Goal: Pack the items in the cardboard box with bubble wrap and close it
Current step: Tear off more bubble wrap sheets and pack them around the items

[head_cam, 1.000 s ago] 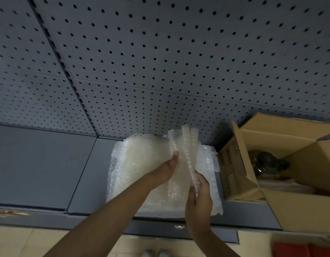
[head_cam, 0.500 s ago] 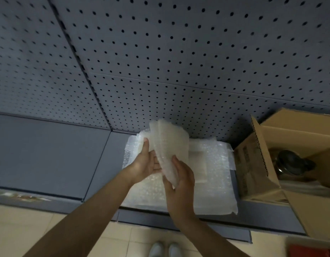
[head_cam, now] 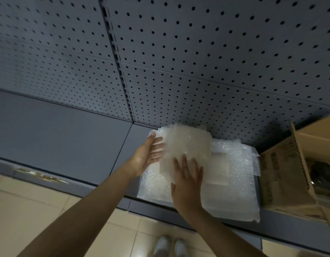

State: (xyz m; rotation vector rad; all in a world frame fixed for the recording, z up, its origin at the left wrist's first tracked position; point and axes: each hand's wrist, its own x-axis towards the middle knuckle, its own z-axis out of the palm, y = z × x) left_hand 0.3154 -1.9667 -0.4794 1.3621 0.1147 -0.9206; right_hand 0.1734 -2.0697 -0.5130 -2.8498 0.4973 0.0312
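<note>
A small stack of bubble wrap sheets is held raised above the larger bubble wrap pile, which lies flat on the grey shelf. The left hand is placed against the left edge of the stack, fingers extended and slipped behind or under the sheets. The right hand is laid flat on the front face, fingers straight and spread. Neither hand is clenched; the stack is sandwiched between two flat palms rather than pinched.

The cardboard box stands on the same shelf, to the right of the hands and just beside the pile. Its flaps are open. A dark, rounded item is visible inside, only partly in view; whether other contents are present cannot be told.

The coming move is judged to be a transfer to the right, so the right hand is the nearer one to the box opening. The stack is roughly square, tilted towards the pegboard back panel, with no marked long axis. The sheets are light and limp; a firmer hold is advised before carrying, since loose sheets may slide apart.
</note>
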